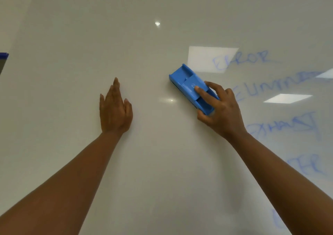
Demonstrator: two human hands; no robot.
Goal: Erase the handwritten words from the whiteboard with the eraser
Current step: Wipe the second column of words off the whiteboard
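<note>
Blue-edged object [4, 61] — far left edge.

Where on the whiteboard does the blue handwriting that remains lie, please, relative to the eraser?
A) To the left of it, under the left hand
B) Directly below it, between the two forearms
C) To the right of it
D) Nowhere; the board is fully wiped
C: the blue handwriting runs down the whiteboard to the right of the eraser, which the right hand grips.

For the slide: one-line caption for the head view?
Right hand grips blue eraser on the whiteboard, left hand flat beside it; blue handwritten words remain at right.
</note>
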